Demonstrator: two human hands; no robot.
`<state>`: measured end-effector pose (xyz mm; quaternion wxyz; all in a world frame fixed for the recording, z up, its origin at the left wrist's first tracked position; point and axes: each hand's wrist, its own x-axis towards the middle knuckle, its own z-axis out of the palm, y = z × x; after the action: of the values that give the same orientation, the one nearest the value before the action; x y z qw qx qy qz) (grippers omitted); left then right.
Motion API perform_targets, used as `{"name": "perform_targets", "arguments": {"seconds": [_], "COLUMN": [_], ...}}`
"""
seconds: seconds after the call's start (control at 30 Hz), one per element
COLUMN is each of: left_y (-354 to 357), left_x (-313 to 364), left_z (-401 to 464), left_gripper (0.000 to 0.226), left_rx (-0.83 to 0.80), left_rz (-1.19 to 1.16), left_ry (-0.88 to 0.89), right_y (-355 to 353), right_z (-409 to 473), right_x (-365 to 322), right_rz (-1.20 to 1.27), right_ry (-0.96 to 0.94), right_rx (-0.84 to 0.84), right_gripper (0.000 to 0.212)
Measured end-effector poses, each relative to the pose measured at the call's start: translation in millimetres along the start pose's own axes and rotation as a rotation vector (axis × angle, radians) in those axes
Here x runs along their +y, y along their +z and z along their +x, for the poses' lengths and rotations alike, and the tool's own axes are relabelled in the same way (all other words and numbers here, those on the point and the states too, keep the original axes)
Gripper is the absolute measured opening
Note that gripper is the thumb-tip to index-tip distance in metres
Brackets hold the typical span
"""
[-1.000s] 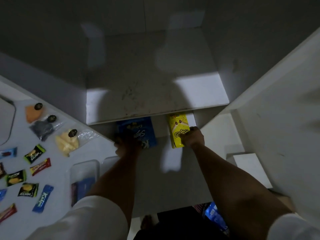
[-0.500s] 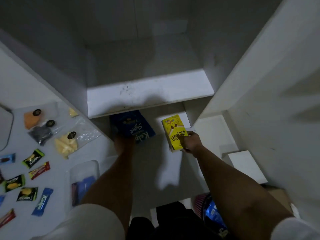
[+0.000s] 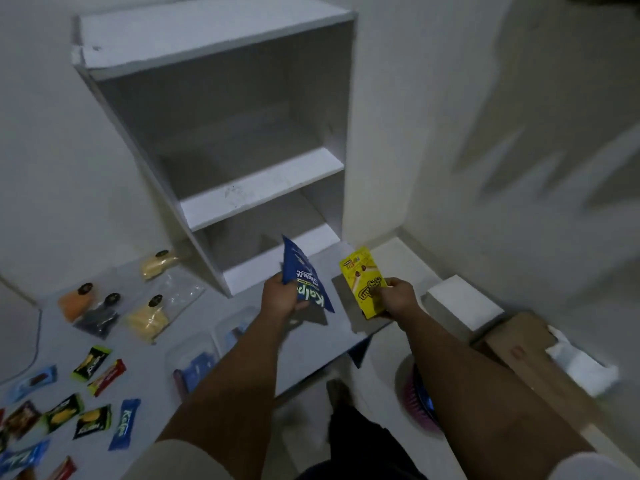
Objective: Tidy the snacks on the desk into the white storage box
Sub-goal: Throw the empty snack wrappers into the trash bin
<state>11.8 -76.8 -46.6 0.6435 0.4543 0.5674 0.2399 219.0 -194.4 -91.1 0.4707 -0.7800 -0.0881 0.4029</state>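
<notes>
Desk, dim light | Your left hand (image 3: pixel 282 297) grips the blue pouch (image 3: pixel 304 278), right hand (image 3: pixel 398 296) the yellow box (image 3: pixel 364 280) | both now lifted out of the white shelf (image 3: pixel 263 194), over the desk (image 3: pixel 242 306) | small snacks (image 3: pixel 91 422) remain loose.

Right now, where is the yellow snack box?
In the head view, the yellow snack box is right of centre, held in the right hand, in front of the white shelf unit and right of the blue packet.
</notes>
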Motion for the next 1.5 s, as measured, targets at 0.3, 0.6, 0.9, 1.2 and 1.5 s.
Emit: {"name": "perform_targets", "arguments": {"seconds": [0.3,0.6,0.9,1.2,1.5], "left_y": [121,250,355,402,421], "left_x": [-50,-114,-186,-212,-200], "left_z": [-97,-140,-133,-111,-99], "left_gripper": [0.027,0.022,0.017,0.017,0.049], "left_rx": [-0.374,-0.534,-0.513,-0.446,-0.441], "left_rz": [0.188,0.378,0.567,0.569,0.659], "left_ry": [-0.035,-0.126,-0.302,-0.414,-0.432], "right_y": [-150,-304,-373,-388,-371], "right_z": [-101,-76,-66,8,38], "right_x": [102,271,255,261,206], "right_rz": [0.081,0.176,0.152,0.003,-0.242], "right_ry": [0.065,0.335,0.529,0.548,0.369], "right_rx": [0.263,0.462,0.426,0.251,0.134], "right_gripper": [0.029,0.017,0.008,0.010,0.051]}}
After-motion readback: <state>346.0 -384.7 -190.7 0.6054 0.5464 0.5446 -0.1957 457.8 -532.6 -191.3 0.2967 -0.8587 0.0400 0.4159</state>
